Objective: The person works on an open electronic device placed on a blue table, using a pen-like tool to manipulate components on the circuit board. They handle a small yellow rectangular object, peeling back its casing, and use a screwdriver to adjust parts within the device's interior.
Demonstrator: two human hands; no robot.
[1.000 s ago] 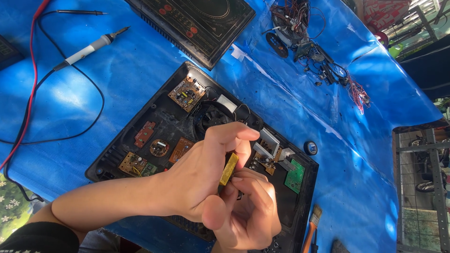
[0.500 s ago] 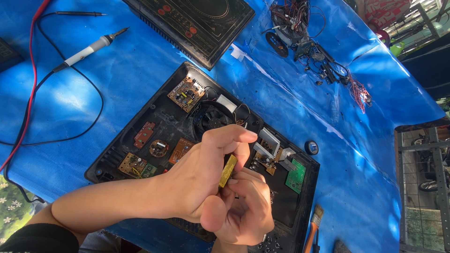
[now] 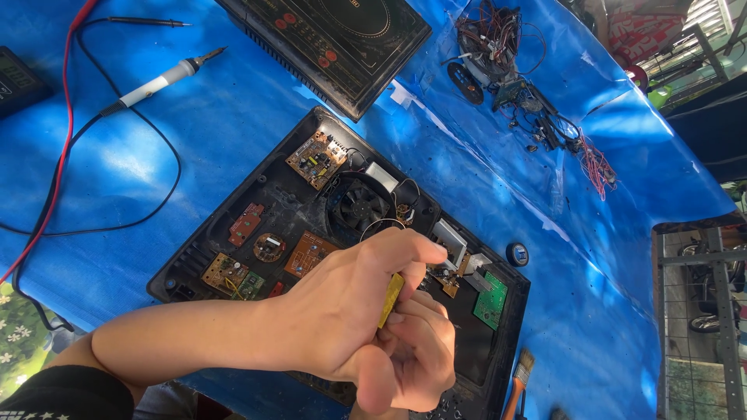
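Head view: left hand (image 3: 342,311) & right hand (image 3: 416,354) both clenched on a yellow tool (image 3: 391,299), over the open black case (image 3: 194,264) w/ small circuit boards, on blue sheet (image 3: 545,233). Green board (image 3: 492,301) just right of hands; white soldering iron (image 3: 159,80) well apart, upper left.

A bright blue plastic sheet (image 3: 194,194) covers the counter, under a black open appliance casing (image 3: 498,365) with orange-brown circuit boards (image 3: 317,158) and one green circuit board (image 3: 492,300). The left hand (image 3: 342,319) and right hand (image 3: 416,358) pinch a yellow flat strip (image 3: 391,299). A white-handled soldering iron (image 3: 159,80) trails a black cord beside a red probe lead (image 3: 54,163).
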